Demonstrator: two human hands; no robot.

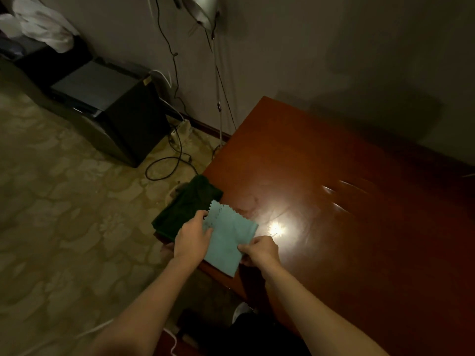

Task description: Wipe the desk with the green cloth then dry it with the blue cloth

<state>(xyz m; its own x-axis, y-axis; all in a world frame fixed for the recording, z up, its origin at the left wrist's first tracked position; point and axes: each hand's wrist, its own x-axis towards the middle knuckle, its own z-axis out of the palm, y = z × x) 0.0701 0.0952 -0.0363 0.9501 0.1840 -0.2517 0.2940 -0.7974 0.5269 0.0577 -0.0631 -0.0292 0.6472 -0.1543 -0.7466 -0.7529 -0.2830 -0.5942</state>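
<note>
The carpet (64,214), pale with a leaf-like pattern, fills the left half of the view. A plain wall (334,47) runs behind, dim and shadowed.

The worktop (347,201) is glossy reddish-brown wood, its near left corner pointing toward the person, and a bright light reflection sits on it just right of the cloths.

A black cabinet (115,111) stands on the carpet against the wall, well apart from the worktop. A lamp (203,9) with a metal shade hangs over a thin pole that drops to the floor beside the worktop's far corner. Black cables (169,163) trail down the wall and loop across the carpet. Some white fabric (43,27) lies in the top left corner.

The green cloth (187,206) is dark and folded, and lies at the worktop's left edge, partly hanging past it. The blue cloth (231,240), light and with a zigzag-cut edge, lies half over the green cloth's near end and partly on the wood.

The left hand (192,237) rests on the blue cloth's left edge, its fingers (205,231) loosely bent, with the thumb toward the green cloth; whether it actually pinches the fabric I cannot tell. The right hand (261,251) pinches the blue cloth's right edge, fingers curled with the thumb on top of the fabric.
</note>
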